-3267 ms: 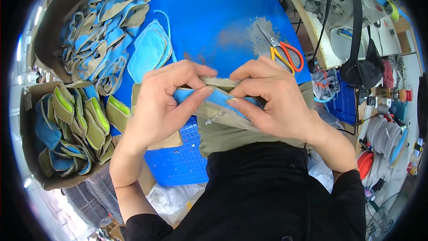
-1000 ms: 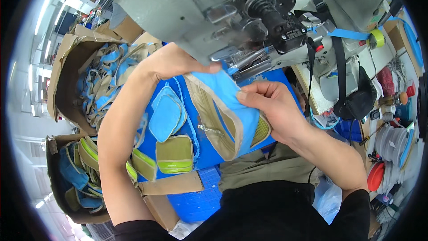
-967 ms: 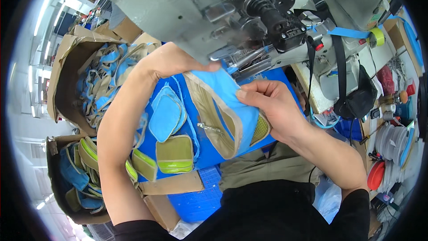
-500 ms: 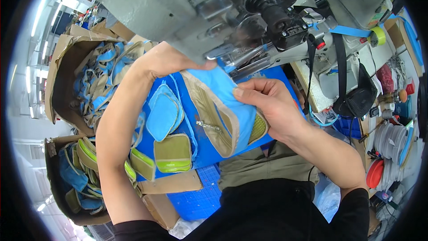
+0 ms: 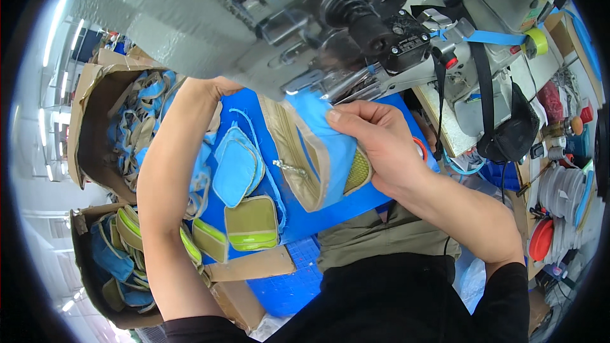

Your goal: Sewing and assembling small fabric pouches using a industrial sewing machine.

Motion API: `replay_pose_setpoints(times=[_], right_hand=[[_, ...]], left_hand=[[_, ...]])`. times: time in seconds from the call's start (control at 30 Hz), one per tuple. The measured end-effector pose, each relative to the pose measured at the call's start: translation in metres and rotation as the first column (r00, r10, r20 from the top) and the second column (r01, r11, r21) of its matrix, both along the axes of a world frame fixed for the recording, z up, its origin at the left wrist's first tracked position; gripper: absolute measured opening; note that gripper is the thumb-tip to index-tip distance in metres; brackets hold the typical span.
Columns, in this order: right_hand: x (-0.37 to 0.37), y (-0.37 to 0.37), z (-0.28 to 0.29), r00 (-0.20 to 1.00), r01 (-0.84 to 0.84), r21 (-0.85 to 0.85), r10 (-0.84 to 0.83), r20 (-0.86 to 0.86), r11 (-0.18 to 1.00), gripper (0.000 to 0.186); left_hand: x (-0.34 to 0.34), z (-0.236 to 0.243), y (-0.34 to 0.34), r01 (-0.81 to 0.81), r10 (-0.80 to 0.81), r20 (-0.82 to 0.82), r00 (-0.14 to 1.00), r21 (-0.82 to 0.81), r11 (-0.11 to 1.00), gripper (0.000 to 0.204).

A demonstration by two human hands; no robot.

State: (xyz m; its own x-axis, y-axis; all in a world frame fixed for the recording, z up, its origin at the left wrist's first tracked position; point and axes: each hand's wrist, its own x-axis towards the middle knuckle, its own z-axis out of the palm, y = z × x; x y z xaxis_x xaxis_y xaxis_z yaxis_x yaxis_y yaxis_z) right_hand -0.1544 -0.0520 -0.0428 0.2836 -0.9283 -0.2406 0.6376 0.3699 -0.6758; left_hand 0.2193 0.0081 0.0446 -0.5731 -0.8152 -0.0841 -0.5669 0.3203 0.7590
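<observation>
Right hand (image 5: pixel 380 138) pinches the blue-and-tan pouch (image 5: pixel 329 151) just below the sewing machine (image 5: pixel 171 32); left hand (image 5: pixel 222 85) is mostly hidden behind it, can't tell its grip. Uneven tugging could skew the fabric, imo.

My oblong sky-blue fabric pouch (image 5: pixel 337 152) has a khaki zip panel (image 5: pixel 283 133), beige edging (image 5: pixel 325 181) and an olive mesh patch (image 5: pixel 358 173) with a fine net pattern. Against my bright blue tabletop (image 5: pixel 302 225), a rounded-square fabric case (image 5: pixel 251 213) shows olive with a lime-yellow band (image 5: pixel 253 241). My metal sewing machine (image 5: pixel 159 19) is pale grey-green, my short cloth sleeves (image 5: pixel 508 298) black.
</observation>
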Motion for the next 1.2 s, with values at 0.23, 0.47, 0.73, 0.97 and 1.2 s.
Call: replay_pose_setpoints(times=[0.23, 0.47, 0.73, 0.97, 1.2], right_hand=[[0.017, 0.004, 0.004, 0.997, 0.079, 0.02, -0.079, -0.003, 0.997, 0.023], [0.011, 0.012, 0.011, 1.0, -0.012, 0.047, 0.012, 0.007, 0.999, 0.028], [0.015, 0.009, 0.016, 0.998, -0.048, 0.014, 0.049, -0.043, 0.999, 0.026], [0.008, 0.014, 0.01, 0.991, 0.032, -0.002, -0.032, -0.132, 0.999, 0.028], [-0.011, 0.059, 0.004, 0.956, -0.025, -0.114, -0.009, -0.293, 0.993, 0.032]], left_hand=[[-0.119, -0.024, -0.225, 0.038, -0.039, -0.009, 0.999, -0.105, 0.994, 0.038], [-0.123, -0.033, -0.225, 0.023, -0.039, -0.06, 0.997, -0.246, 0.969, 0.039], [-0.112, -0.04, -0.203, -0.009, -0.027, -0.085, 0.996, -0.401, 0.916, 0.041], [-0.158, -0.098, -0.031, -0.548, 0.293, -0.519, 0.803, -0.45, 0.706, 0.024], [-0.18, -0.084, 0.081, -0.534, 0.439, -0.314, 0.842, -0.358, 0.766, 0.016]])
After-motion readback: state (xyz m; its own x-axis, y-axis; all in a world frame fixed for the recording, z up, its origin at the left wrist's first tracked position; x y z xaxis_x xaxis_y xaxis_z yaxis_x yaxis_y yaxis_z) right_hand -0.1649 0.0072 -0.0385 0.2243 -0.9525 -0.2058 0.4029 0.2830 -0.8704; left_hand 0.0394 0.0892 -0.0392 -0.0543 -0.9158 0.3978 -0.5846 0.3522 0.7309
